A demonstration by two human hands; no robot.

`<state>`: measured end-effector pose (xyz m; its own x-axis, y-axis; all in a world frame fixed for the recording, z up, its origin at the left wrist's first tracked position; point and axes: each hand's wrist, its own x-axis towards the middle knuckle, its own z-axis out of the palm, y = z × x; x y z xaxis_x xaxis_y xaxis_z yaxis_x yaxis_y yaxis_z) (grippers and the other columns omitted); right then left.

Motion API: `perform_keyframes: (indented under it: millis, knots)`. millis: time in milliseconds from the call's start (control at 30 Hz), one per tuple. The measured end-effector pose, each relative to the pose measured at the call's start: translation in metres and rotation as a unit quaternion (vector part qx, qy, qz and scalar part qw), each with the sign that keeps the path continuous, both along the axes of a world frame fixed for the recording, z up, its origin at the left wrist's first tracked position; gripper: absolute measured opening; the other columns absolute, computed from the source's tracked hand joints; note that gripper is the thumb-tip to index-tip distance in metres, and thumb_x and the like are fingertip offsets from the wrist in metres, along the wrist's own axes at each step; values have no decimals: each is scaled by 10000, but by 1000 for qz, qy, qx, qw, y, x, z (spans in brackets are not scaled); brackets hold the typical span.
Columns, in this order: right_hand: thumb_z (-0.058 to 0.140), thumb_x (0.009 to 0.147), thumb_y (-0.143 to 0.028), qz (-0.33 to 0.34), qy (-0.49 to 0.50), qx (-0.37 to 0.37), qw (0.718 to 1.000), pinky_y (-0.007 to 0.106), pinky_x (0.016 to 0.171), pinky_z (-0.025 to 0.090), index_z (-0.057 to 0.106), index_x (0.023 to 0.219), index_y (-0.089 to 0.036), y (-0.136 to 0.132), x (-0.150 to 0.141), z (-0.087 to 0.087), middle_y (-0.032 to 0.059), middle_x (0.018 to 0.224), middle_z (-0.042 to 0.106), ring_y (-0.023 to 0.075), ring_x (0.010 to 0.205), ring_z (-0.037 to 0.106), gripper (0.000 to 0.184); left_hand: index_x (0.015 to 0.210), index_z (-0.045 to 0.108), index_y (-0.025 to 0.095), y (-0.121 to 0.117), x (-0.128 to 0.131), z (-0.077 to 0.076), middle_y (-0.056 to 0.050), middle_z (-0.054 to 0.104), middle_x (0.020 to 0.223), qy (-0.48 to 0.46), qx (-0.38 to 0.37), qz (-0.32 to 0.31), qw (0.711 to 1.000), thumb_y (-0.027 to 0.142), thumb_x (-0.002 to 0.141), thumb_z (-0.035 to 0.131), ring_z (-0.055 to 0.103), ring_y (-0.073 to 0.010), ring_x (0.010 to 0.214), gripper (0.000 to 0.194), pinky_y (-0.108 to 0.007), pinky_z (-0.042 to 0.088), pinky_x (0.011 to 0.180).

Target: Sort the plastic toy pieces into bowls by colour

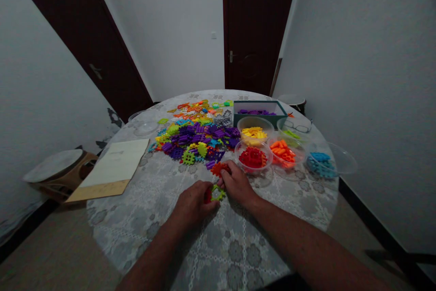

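My left hand point(195, 202) is closed on a red toy building piece point(207, 196), mostly covered by its fingers. A lime-green notched piece point(218, 193) sits against the red one, between my two hands. Slightly higher, my right hand point(237, 183) pinches an orange-red notched building piece point(218, 169) between thumb and fingers. Its lower fingers come close to the green piece; whether they touch it I cannot tell. Just beyond my hands lies a heap of mixed purple, green, blue and yellow building pieces point(194, 139).
Clear bowls hold red pieces point(251, 158), yellow pieces point(254, 133), orange pieces point(282, 152) and blue pieces point(320, 164). Behind them stands a dark green box point(260, 120) with purple pieces inside. Eyeglasses point(301, 128) rest at right. A paper pad point(114, 166) lies at left on the round table point(143, 218).
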<state>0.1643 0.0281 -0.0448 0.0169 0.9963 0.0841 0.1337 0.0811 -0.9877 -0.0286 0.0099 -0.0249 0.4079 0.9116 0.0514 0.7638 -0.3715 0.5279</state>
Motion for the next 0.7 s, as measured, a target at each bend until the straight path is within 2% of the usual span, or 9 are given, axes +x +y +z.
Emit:
perform_keyframes:
  millis: [133,233,333,467,567,633,700]
  knots:
    - [512,982,-348,-9,41,-5,999,285,656,565,612,1143,-235,1,0,0,-19,724,734,177,667,729,221,1205,745,165,6,-7,1,-98,757,1000,-72,-70,26,995,389,836,743,677,-243,871,432,-352,492,813]
    - [504,981,-375,-6,86,-22,996,298,652,585,601,1137,-225,1,-1,2,1,744,749,185,667,740,237,1214,737,164,9,-11,4,-88,759,944,-120,-93,35,988,444,833,767,674,-235,817,474,-338,492,755]
    - [522,968,-379,-11,103,-17,994,298,658,599,609,1111,-216,2,-2,3,21,785,761,186,696,753,234,1168,742,182,8,-12,6,-66,755,889,-138,-80,27,987,417,837,768,659,-213,762,407,-315,476,709]
    - [546,953,-362,-12,129,-6,992,295,673,613,621,1099,-215,4,-4,2,39,886,776,187,766,777,220,1083,779,194,7,-12,4,-61,759,852,-140,-48,-2,989,364,921,673,659,-199,733,258,-308,472,713]
    - [544,962,-354,-5,136,-2,991,294,676,618,626,1105,-217,4,-5,-3,35,898,771,188,788,784,215,1036,802,207,8,-13,-1,-79,777,893,-143,-18,-16,989,352,993,581,687,-214,789,268,-323,481,755]
    - [537,973,-351,6,128,-2,992,301,691,624,633,1117,-220,4,-7,-6,32,903,771,190,804,787,217,1066,805,219,7,-13,-4,-92,784,953,-140,-9,-26,990,380,1003,596,698,-228,842,271,-338,485,789]
    - [527,980,-342,20,114,0,993,309,709,628,644,1117,-223,3,-8,-9,32,910,773,191,820,788,216,1118,797,229,5,-12,-3,-95,770,967,-123,-2,-33,992,420,955,691,688,-238,856,272,-350,482,800]
